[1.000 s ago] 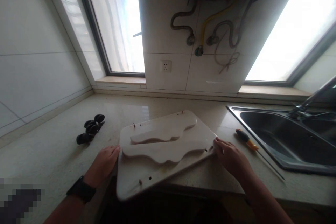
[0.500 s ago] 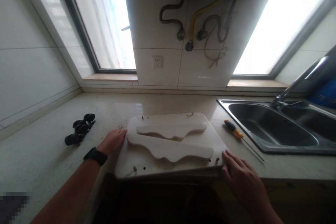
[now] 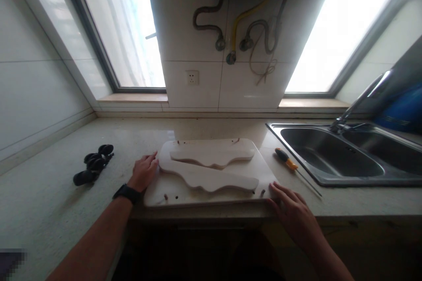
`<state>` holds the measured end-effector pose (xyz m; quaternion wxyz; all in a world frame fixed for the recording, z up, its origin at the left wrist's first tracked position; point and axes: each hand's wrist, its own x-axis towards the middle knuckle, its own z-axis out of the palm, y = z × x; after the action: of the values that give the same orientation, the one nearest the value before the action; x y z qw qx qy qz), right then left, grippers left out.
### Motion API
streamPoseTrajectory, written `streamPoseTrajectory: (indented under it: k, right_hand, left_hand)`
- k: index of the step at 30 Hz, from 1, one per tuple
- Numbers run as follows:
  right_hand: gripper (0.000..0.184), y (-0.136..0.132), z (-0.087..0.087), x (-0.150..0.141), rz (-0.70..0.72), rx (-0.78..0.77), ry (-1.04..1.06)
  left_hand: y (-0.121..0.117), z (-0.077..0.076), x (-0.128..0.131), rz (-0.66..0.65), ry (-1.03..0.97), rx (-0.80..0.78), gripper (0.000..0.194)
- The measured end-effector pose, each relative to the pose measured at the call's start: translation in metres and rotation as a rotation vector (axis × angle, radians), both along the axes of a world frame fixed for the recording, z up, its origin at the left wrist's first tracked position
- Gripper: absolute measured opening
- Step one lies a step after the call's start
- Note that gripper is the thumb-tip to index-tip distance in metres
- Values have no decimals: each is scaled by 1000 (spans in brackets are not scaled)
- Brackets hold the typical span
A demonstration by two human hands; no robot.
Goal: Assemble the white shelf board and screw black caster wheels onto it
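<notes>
A white board [image 3: 211, 197] with rounded corners lies flat on the counter, its near side along the front edge. On top rest two white wavy-edged panels, a far one [image 3: 211, 156] and a near one [image 3: 214, 178]. Short pegs stand near the board's corners, such as the front left peg [image 3: 165, 197], with small dark holes close by. My left hand [image 3: 144, 171], with a dark watch on its wrist, is closed against the board's left edge. At the front right corner, my right hand [image 3: 288, 204] grips the edge, fingers on top and thumb lower.
A screwdriver [image 3: 287, 160] with a black and yellow handle lies between the board and the steel sink [image 3: 329, 182]. Several black castors [image 3: 94, 164] sit on the counter at left. Behind are a tiled wall with a socket [image 3: 192, 77] and pipes, and two windows.
The board has slid back from overhanging the counter's front edge, with both hands moving along with it. The panels have travelled on top of it. The camera view has shifted slightly.
</notes>
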<state>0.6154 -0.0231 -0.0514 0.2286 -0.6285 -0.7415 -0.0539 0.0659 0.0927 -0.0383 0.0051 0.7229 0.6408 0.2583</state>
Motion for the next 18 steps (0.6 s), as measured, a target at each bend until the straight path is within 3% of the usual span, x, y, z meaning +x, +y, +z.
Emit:
streamPoseTrajectory:
  k: [2,7,10,13,18]
  right_hand:
    - [45,1,10,1,20,-37,51]
    - [39,8,44,-11,134,24,230]
    - [37,18,60,-32,264,-41,238]
    - [38,29,68,-56,325,-149,174]
    - [36,44,73,-77,297,-239,118]
  left_hand:
    - [-8,-1,0,9,-25,59,51]
    - [-26,7,-1,-273,-20,61,52]
    - [-27,9,-1,-346,-45,16,54]
    - [-24,8,1,-373,-107,-14,52]
    - [-22,8,5,-373,-171,-2,45]
